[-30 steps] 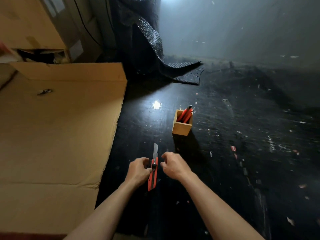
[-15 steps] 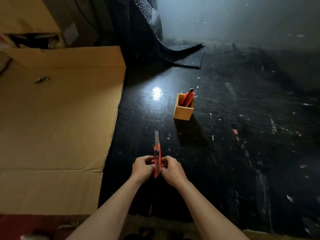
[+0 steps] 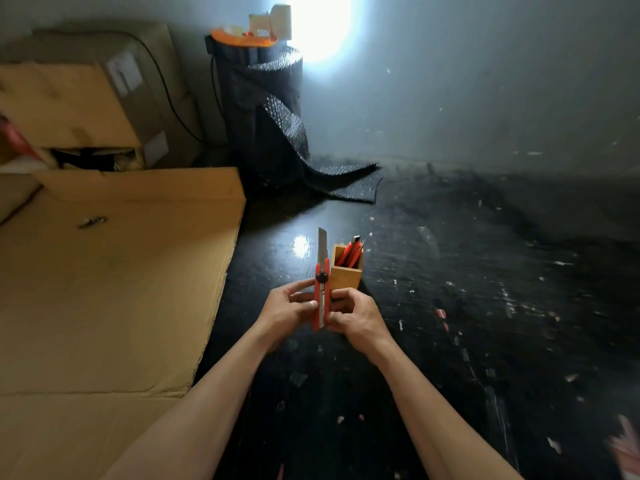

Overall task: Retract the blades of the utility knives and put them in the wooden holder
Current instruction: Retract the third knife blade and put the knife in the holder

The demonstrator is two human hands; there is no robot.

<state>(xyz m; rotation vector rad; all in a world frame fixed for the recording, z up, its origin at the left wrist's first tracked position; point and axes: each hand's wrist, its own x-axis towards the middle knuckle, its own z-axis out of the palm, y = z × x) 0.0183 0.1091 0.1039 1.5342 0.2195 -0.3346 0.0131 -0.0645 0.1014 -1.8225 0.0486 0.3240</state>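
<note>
Utility knife (image 3: pixel 321 296) blade out, both hands gripping, wooden holder (image 3: pixel 346 271) behind

Single head-worn wide-angle view, looking forward and down from above the person's forearms; left hand (image 3: pixel 289 311) and right hand (image 3: pixel 358 315) sit near, at lower centre; dark floor (image 3: pixel 467 306) fills the right and recedes to the wall (image 3: pixel 485 81); flattened cardboard (image 3: pixel 114 278) occupies the left; straight edges bow toward the frame margins; no second view shares the scene.
</note>
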